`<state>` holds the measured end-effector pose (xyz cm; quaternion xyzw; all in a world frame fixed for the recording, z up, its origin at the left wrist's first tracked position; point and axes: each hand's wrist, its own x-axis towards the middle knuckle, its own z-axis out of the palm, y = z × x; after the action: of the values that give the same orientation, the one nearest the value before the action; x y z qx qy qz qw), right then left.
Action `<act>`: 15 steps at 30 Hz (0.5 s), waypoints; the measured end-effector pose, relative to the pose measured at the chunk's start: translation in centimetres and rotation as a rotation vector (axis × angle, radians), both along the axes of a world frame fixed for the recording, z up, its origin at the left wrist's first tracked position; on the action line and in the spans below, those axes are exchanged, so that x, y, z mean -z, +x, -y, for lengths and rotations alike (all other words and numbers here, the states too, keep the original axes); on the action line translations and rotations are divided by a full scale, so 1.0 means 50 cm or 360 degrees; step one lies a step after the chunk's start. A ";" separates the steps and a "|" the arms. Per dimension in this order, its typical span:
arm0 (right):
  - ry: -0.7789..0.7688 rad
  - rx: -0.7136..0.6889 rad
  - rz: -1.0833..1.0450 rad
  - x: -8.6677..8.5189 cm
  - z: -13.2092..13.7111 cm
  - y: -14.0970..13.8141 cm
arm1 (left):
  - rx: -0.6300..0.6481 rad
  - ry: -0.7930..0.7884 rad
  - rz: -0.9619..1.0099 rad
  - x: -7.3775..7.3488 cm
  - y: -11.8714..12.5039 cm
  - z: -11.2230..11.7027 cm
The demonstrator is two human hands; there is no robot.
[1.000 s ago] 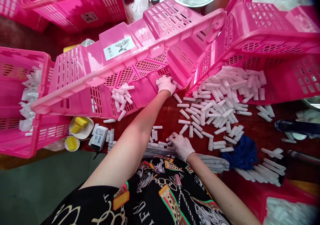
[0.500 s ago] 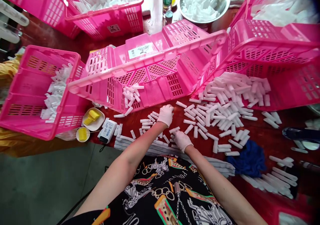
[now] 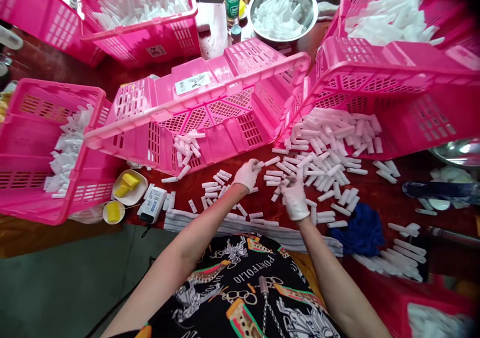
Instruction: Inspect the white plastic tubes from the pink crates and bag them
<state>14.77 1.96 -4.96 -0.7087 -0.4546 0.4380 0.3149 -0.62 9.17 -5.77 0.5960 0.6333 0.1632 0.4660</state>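
Both my hands wear white gloves over a dark red table (image 3: 378, 198) strewn with small white plastic tubes. My left hand (image 3: 246, 174) is curled, its fingertips pinching a white tube (image 3: 259, 164) just in front of a tipped pink crate (image 3: 210, 113). My right hand (image 3: 295, 198) rests palm down on the near edge of the pile of white tubes (image 3: 322, 153) that spills from another tipped pink crate (image 3: 378, 93); its fingers look bent onto the tubes. A small cluster of tubes (image 3: 187, 148) lies inside the middle crate.
More pink crates with white pieces stand at the left (image 3: 48, 153), back left (image 3: 142, 18) and back right. A steel bowl (image 3: 283, 13) of white pieces and a bottle (image 3: 232, 3) are at the back. Yellow blocks in dishes (image 3: 127, 185), a white box (image 3: 152, 205), a blue cloth (image 3: 360, 230).
My left hand came back from inside the middle crate toward me and now pinches a tube. My right hand moved forward and right onto the tube pile. The camera view tilted up.
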 end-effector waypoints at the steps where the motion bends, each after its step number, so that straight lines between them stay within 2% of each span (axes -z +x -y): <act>1: 0.0050 0.0125 -0.0137 -0.016 -0.016 0.004 | -0.0122 -0.0093 0.0209 -0.013 -0.005 0.024; 4: 0.0147 0.0363 -0.0568 -0.074 -0.053 0.000 | -0.0299 -0.0257 0.0605 -0.051 -0.016 0.082; 6: 0.0109 0.0285 -0.0683 -0.113 -0.064 -0.008 | -0.0364 -0.0266 0.0714 -0.067 -0.022 0.102; 9: 0.0046 0.0137 -0.0608 -0.151 -0.060 -0.017 | -0.0401 -0.0281 0.0719 -0.072 -0.026 0.109; 11: 0.0095 0.0227 -0.0592 -0.158 -0.049 -0.014 | -0.0340 -0.0280 0.0729 -0.062 -0.025 0.103; 13: 0.0177 0.0399 -0.0674 -0.148 -0.036 -0.005 | -0.0209 -0.0234 0.0742 -0.046 -0.023 0.094; 15: 0.0195 0.0527 -0.0748 -0.129 -0.020 0.008 | -0.0030 -0.0150 0.0506 -0.027 -0.026 0.089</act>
<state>15.16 2.97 1.47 -0.6320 -0.2730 0.5045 0.5210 -1.92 4.73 -4.43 0.5341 0.5640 0.2299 0.5864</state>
